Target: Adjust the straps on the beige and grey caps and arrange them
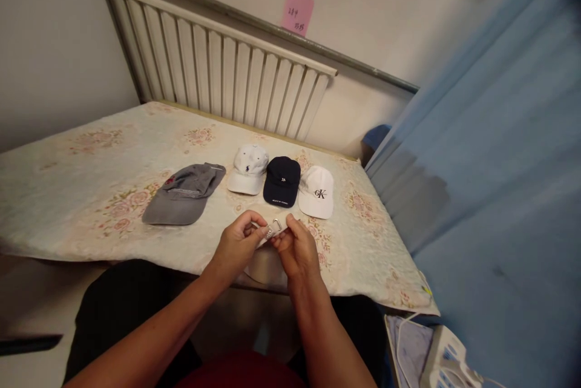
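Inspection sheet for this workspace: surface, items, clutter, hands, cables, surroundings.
Surface: floral cover, light wrinkles.
Items: grey cap on the left, then white cap with a small dark emblem, dark cap, white CK cap; pale strap with metal buckle in the hands.
Clutter: blue object at the far right corner, partly hidden, cannot tell what.
Hands: left hand and right hand both pinch the pale strap.
Cables: white cable beside white power strip, lower right.
Surroundings: radiator and pink note behind, blue curtain on the right.
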The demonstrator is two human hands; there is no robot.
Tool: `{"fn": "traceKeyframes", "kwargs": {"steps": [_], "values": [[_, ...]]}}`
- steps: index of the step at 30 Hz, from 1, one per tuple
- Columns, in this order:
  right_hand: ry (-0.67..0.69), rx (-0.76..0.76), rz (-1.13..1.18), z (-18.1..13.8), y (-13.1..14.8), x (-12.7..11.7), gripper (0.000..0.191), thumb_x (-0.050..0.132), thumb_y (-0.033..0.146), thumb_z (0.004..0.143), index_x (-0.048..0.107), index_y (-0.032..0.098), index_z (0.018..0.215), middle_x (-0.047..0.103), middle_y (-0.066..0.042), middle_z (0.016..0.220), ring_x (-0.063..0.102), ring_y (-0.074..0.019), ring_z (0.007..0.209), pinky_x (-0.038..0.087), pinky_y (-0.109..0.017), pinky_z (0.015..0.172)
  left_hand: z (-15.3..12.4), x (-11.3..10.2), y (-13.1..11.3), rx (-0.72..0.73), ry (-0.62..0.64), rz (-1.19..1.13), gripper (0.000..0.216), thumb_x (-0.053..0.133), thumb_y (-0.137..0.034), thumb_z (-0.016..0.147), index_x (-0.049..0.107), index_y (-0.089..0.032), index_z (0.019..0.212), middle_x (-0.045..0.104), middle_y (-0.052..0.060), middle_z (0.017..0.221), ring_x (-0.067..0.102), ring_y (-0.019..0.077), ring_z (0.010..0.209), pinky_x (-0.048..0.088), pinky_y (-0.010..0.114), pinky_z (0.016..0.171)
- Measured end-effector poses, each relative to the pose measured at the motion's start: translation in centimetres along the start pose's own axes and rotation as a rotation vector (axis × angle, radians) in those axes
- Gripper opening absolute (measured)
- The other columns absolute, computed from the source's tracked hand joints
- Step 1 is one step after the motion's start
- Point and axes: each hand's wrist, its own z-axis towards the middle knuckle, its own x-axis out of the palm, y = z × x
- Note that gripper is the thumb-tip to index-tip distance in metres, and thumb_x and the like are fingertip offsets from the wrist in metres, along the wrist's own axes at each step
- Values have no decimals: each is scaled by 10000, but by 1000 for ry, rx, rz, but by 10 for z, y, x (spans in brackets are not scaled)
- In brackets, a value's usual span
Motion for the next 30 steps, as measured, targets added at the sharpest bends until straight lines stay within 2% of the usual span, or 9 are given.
{"fn": "traceKeyframes", "kwargs": {"steps": [5, 11, 13, 15, 19, 22, 25, 27, 30], "values": [[26, -154, 63, -6, 10, 11, 126, 648, 242, 774, 629, 153, 862, 713, -55, 885, 663, -165, 810, 529, -319, 767, 9, 0, -26, 78, 50, 20, 87, 597, -276, 763, 565, -201, 794, 583, -31, 675, 544, 127, 627, 408, 223, 588], [-23, -43, 164, -11, 11, 4, 80, 640, 171, 771, 635, 150, 848, 723, -49, 871, 671, -156, 811, 539, -287, 721, 7, -3, -28, 128, 101, 181, 67, 558, -272, 789, 573, -207, 792, 550, -41, 624, 513, 128, 598, 398, 233, 580], [-71, -56, 183, -11, 11, 2, 54, 640, 163, 774, 627, 148, 824, 724, -46, 848, 674, -149, 784, 541, -272, 690, 4, -4, -28, 165, 43, 246, 70, 547, -269, 798, 576, -206, 786, 570, -31, 668, 531, 136, 638, 411, 244, 620], [-102, -68, 199, -12, 12, 1, 43, 648, 169, 774, 611, 152, 786, 720, -37, 808, 675, -147, 759, 542, -271, 677, -2, -6, -27, 219, -91, 302, 91, 532, -283, 816, 576, -204, 806, 605, -8, 762, 564, 156, 731, 431, 265, 701], [-134, -79, 225, -12, 16, -3, 89, 648, 166, 776, 583, 166, 715, 699, -16, 724, 674, -152, 760, 545, -287, 710, -12, -14, -7, 294, -297, 376, 232, 523, -357, 839, 555, -206, 1012, 610, 57, 1013, 569, 214, 967, 438, 351, 883], [-170, -88, 222, -11, 18, -6, 84, 647, 168, 773, 588, 175, 713, 691, -14, 711, 672, -159, 787, 543, -307, 752, -15, -15, 21, 382, -239, 480, 482, 642, -371, 746, 490, -217, 1177, 535, 105, 1215, 484, 273, 1171, 393, 437, 998], [-178, -83, 240, -11, 18, -7, 54, 646, 171, 770, 604, 180, 738, 705, -15, 752, 673, -152, 788, 540, -309, 775, -13, -11, 47, 346, -202, 562, 661, 649, -318, 724, 380, -191, 1314, 466, 144, 1321, 431, 288, 1254, 377, 466, 1031], [-167, -74, 258, -11, 18, -8, 20, 634, 168, 776, 619, 181, 771, 715, -20, 787, 675, -149, 796, 538, -309, 797, -9, -8, 58, 268, -201, 590, 625, 570, -276, 770, 350, -166, 1344, 484, 161, 1327, 467, 284, 1238, 401, 466, 1014], [-148, -99, 264, -13, 20, -11, 90, 614, 154, 780, 642, 191, 858, 728, -19, 842, 678, -150, 854, 519, -322, 874, -1, -8, 60, 219, -187, 640, 532, 438, -150, 777, 423, -183, 1308, 566, 135, 1283, 540, 265, 1184, 428, 439, 994]]}}
